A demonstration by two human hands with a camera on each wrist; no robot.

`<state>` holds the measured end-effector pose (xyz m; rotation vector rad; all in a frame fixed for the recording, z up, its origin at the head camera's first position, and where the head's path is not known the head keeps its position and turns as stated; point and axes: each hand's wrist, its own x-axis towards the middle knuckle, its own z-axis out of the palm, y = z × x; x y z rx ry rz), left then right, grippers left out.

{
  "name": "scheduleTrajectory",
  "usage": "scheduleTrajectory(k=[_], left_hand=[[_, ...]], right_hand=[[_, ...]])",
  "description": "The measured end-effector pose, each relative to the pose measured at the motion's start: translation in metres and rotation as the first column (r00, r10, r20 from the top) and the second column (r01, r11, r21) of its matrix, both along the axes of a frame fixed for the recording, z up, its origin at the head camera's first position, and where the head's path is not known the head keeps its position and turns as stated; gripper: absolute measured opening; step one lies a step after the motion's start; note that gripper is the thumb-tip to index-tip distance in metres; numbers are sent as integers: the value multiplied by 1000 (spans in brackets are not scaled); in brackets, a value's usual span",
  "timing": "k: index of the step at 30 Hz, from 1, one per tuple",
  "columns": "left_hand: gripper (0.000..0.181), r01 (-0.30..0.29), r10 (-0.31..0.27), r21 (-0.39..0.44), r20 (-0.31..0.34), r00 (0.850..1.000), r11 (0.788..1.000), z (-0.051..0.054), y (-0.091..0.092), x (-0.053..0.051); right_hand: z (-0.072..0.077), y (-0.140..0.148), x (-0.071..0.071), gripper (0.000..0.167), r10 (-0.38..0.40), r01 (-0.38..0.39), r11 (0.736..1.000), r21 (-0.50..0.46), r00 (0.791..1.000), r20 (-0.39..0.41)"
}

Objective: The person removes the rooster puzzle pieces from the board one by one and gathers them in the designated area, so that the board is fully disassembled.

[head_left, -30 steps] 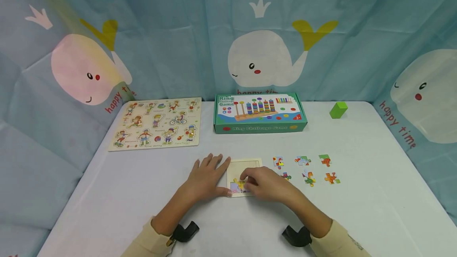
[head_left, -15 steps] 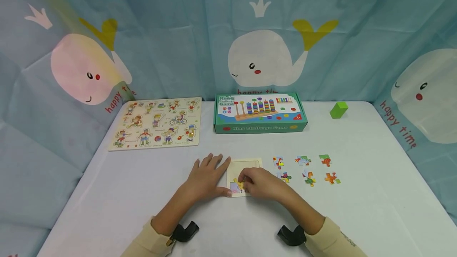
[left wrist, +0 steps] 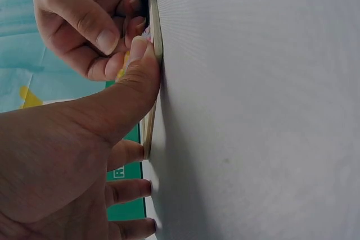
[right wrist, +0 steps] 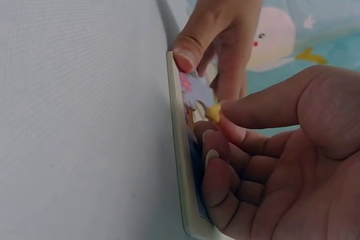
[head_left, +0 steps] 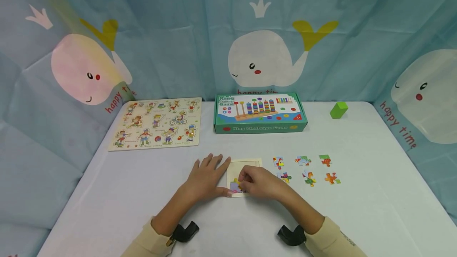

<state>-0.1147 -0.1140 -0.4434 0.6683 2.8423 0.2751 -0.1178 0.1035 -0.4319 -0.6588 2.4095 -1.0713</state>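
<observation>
A small wooden puzzle tray (head_left: 244,160) lies on the white table. My left hand (head_left: 205,179) rests with spread, straight fingers at its left side, the thumb pressing the near left corner. Inside that corner sits a lavender puzzle piece with pink flowers (right wrist: 198,91). Over the tray my right hand (head_left: 263,183) pinches a yellow puzzle piece (right wrist: 214,112) between thumb and index finger; it is tilted beside the lavender one. The right hand's other fingers are curled down against the tray and hide much of its near right part.
Several loose jigsaw pieces (head_left: 308,178) lie in two rows right of the tray. Farther back stand a green Ring Challenge Game box (head_left: 260,129) and a green block (head_left: 338,110). A wooden sports puzzle board (head_left: 151,124) lies at the back left, before a blue whale-print curtain (head_left: 171,50).
My right hand has shifted slightly left over the tray, uncovering more of a loose piece to its right. The left hand has stayed in place.
</observation>
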Motion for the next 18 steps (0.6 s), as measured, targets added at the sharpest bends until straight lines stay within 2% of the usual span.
scheduleTrajectory(k=[7, 18], left_hand=[[97, 8, -8, 3, -8, 1000, 1000, 0, -1, 0], [97, 5, -5, 10, -4, 1000, 1000, -1, 0, 0]], right_hand=[[-4, 0, -1, 8, -4, 4, 1000, -9, 1000, -14], [-1, 1, 0, 10, -32, 32, 999, -21, 999, -22]])
